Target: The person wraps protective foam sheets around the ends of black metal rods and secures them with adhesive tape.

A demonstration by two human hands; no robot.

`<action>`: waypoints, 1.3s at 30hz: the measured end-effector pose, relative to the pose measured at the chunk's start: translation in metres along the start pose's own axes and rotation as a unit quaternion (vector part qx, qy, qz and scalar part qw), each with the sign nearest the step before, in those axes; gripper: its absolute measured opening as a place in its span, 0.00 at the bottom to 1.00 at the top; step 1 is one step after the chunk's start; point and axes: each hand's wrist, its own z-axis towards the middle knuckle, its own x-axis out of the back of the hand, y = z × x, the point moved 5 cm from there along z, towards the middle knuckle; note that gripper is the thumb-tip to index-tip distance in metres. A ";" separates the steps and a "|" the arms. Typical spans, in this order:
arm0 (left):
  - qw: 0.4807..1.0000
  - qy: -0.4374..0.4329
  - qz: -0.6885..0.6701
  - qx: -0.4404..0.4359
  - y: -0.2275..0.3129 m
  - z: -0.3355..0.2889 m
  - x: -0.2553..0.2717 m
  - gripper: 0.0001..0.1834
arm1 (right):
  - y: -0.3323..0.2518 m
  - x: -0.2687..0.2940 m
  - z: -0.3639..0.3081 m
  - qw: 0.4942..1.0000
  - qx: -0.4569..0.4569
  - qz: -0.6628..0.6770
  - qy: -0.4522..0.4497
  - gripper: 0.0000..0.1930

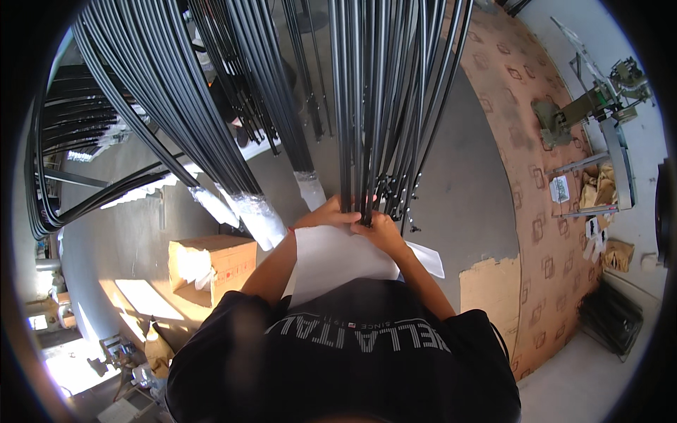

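Long black tubes [356, 106] hang down in front of me in a loose bundle. My left hand [329, 213] is closed at the left side of their lower ends, its thumb against the nearest tubes. On the right, my right hand [381, 232] is curled around the same ends; the tubes partly hide the fingers of both hands. A white sheet [342, 261] lies between my forearms, just below the hands, and one corner sticks out past my right forearm. Small fittings [395, 194] show on the tube ends behind my right hand.
Other black tube bundles [166, 92] stand to the left, some with clear plastic wrap [255, 211] on their ends. An open cardboard box [229, 268] sits on the floor at left. Patterned brown sheeting [493, 120] covers the right side, beside a green metal machine [585, 109].
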 end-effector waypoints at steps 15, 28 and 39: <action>0.976 0.087 -0.129 -0.151 0.126 0.051 0.013 0.09 | 0.006 -0.020 0.033 0.963 0.018 0.252 -0.095 0.15; 0.969 0.161 -0.095 -0.161 0.143 0.017 0.035 0.09 | -0.040 -0.025 0.049 0.974 0.030 0.147 -0.171 0.14; 0.973 0.146 -0.111 -0.142 0.130 0.017 0.042 0.09 | -0.117 0.100 0.026 0.986 0.143 0.015 0.089 0.08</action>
